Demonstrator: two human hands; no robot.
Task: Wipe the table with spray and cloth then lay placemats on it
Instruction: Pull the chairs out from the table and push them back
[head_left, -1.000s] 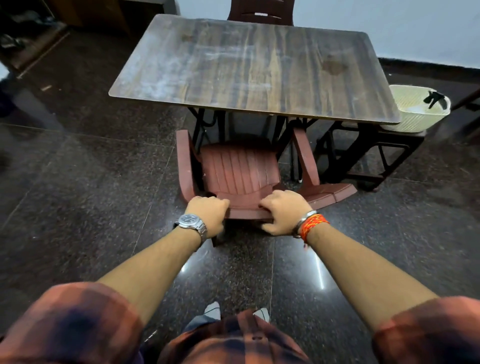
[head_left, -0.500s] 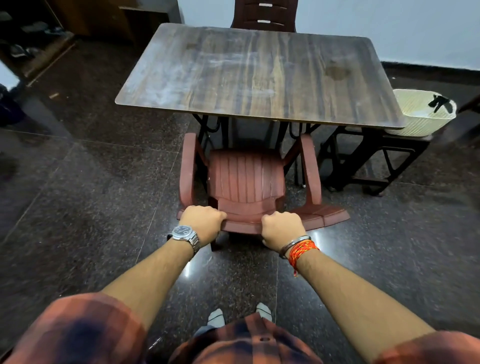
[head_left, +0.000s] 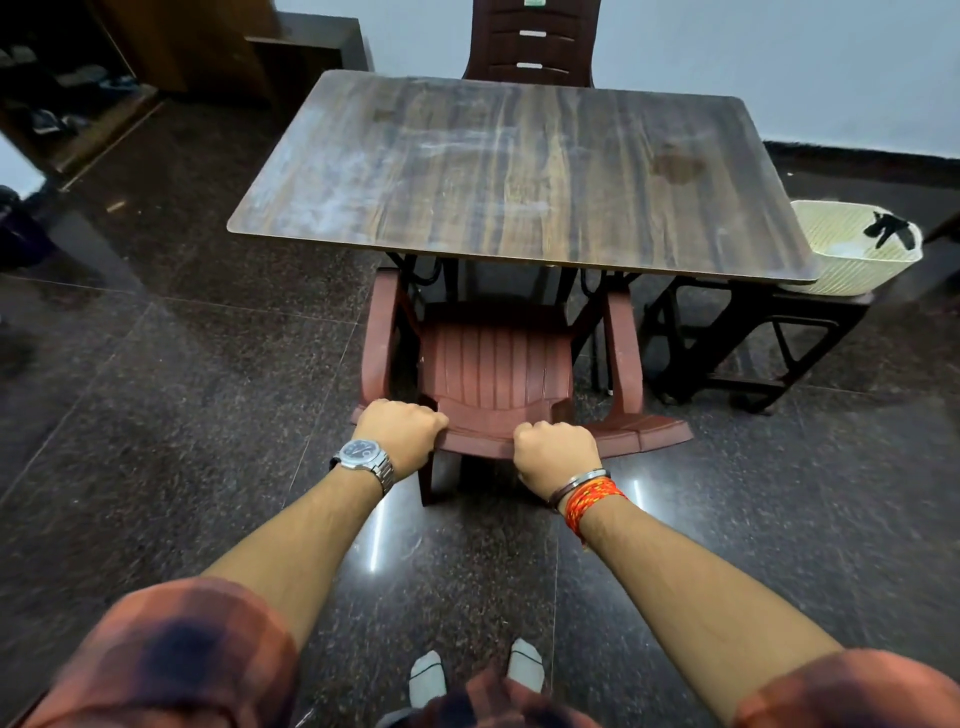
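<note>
The left hand (head_left: 400, 434), steel wristwatch (head_left: 363, 452) above it, and the right hand (head_left: 556, 452), orange thread band (head_left: 592, 501) at its wrist, are both clamped with curled fingers on the backrest edge of the reddish-brown plastic armchair (head_left: 493, 364) at centre frame. Its seat sits partly under the rectangular wood-grain laminate table (head_left: 519, 171) in the upper middle. That top shows whitish smears (head_left: 332, 171) and a dark blotch (head_left: 675, 166) toward the upper right. No spray, cloth or placemats are in sight, so wiping and laying both look unstarted.
</note>
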